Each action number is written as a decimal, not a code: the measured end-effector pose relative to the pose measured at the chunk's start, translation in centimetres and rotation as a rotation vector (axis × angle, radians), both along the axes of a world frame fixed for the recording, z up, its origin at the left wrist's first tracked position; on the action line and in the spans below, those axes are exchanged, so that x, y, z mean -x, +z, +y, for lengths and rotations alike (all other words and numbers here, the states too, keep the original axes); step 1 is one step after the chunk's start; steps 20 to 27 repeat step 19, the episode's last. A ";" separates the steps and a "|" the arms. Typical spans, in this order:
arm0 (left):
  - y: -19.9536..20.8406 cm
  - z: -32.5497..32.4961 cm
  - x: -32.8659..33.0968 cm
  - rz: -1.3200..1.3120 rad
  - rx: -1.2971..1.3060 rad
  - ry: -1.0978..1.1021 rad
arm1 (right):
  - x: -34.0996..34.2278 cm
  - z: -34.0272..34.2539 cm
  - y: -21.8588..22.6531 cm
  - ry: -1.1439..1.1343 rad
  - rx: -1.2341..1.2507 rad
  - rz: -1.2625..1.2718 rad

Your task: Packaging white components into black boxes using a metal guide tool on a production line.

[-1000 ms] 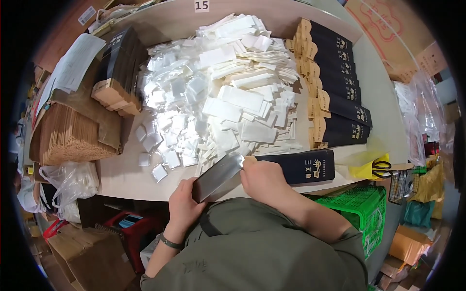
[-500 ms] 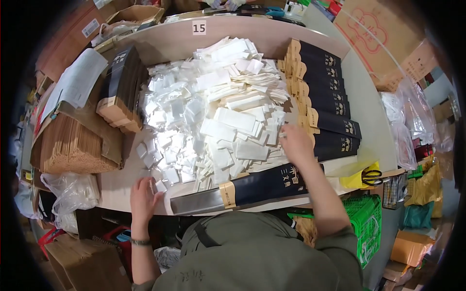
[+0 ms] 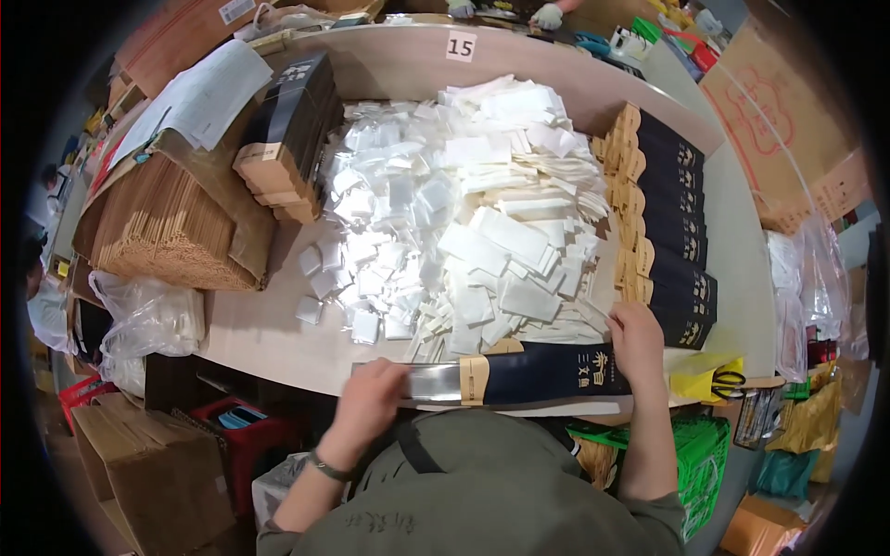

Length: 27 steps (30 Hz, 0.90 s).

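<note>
A long dark-blue packaging sleeve (image 3: 533, 378) with a tan band lies along the table's front edge. From its left end sticks out a shiny silver piece (image 3: 432, 382). My left hand (image 3: 373, 397) closes its fingers over the outer end of that silver piece. Beside the sleeve's right end is my right hand (image 3: 638, 341), fingers pinched together; anything in them is too small to make out. Beyond the sleeve spreads a heap of small clear sachets (image 3: 375, 241), with flat white packets (image 3: 505, 246) piled to their right.
Dark sleeves with tan ends (image 3: 672, 232) are stacked at the right, more (image 3: 292, 130) at the left. A carton of brown cardboard pieces (image 3: 171, 222) stands far left. Scissors (image 3: 729, 380) lie by a yellow bag (image 3: 695, 375). Another person's gloved hand (image 3: 547, 16) shows beyond the partition.
My left hand has come right onto the silver end. My right hand has drawn back from the white packets toward the sleeve's right end. The whole view has shifted.
</note>
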State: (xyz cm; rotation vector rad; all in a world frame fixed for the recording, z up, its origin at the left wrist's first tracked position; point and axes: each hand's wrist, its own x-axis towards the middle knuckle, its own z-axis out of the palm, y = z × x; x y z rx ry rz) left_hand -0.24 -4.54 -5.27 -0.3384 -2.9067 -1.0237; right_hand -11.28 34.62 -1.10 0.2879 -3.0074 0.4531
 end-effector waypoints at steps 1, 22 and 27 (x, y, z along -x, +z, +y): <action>-0.6 1.2 0.6 0.116 -0.005 0.052 | -0.5 -0.2 0.2 -0.012 0.037 0.071; 18.3 -29.6 14.0 0.193 0.693 0.685 | -0.9 -13.0 4.3 0.553 0.504 -0.275; 18.3 -29.6 14.0 0.193 0.693 0.685 | -0.9 -13.0 4.3 0.553 0.504 -0.275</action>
